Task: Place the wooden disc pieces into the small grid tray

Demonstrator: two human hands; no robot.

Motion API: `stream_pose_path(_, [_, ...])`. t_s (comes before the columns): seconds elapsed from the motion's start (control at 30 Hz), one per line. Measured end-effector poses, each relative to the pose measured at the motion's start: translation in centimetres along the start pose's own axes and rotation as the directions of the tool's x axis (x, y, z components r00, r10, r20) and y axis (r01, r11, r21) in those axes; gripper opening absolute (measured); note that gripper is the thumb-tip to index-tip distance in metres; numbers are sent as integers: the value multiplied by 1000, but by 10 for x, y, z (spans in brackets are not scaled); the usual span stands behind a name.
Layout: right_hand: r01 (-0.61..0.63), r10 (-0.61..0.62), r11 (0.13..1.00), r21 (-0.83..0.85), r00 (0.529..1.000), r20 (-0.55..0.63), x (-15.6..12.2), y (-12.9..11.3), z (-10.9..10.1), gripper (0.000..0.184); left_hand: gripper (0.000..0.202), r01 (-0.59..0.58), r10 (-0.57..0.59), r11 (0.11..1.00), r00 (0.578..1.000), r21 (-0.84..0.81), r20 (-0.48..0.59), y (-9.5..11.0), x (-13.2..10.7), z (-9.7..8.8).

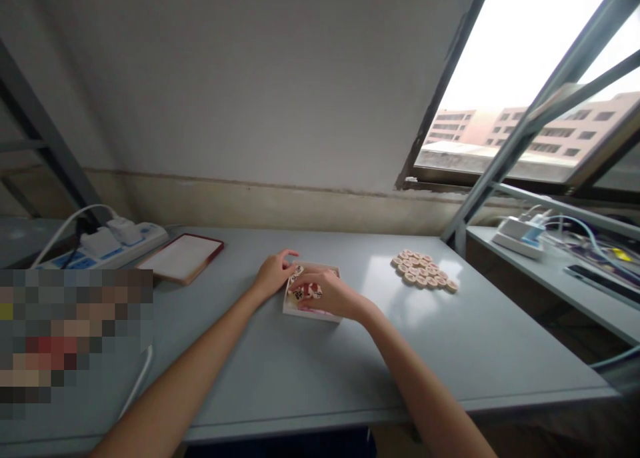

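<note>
A small white box [310,313] sits in the middle of the grey table [300,371], with several round wooden game pieces [300,291] inside it. My left hand [273,275] rests on the box's left edge, its fingers curled and its fingertips touching a piece at the far corner. My right hand [327,293] lies over the box with fingers bent down onto the pieces. Whether either hand has a piece pinched is hidden. A flat cluster of several more wooden pieces [424,270] lies on the table to the right, apart from both hands.
The box's lid [183,257], white inside with a red rim, lies at the left. A power strip [107,245] with plugs and cables sits beyond it. A window [530,98] and a metal frame post [480,198] stand at the right, with a second cluttered table [560,271].
</note>
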State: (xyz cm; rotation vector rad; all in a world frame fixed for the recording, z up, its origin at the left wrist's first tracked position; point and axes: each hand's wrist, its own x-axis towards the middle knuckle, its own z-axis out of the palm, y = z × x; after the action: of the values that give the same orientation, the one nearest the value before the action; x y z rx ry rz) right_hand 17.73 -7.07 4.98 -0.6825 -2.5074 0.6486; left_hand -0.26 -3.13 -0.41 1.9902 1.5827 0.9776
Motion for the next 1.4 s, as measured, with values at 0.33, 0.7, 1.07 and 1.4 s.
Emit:
stream_pose_path(0.33, [-89, 96, 976, -199, 995, 26, -2, 9, 2, 7, 25, -8, 8, 1000, 1000, 5, 29, -4, 1, 2])
stream_pose_path(0.7, [10, 8, 938, -346, 999, 51, 1, 5, 11, 8, 25, 17, -16, 1000, 999, -25, 27, 3, -2, -1])
stream_pose_path(1.07, [3, 14, 963, -269, 998, 60, 1, 3, 12, 6, 26, 3, -3, 1000, 999, 9, 42, 0, -1, 1])
stream_pose_path(1.4, [-384, 224, 558, -736, 923, -312, -12, 18, -23, 21, 30, -15, 6, 996, 994, 87, 105, 5, -4, -3])
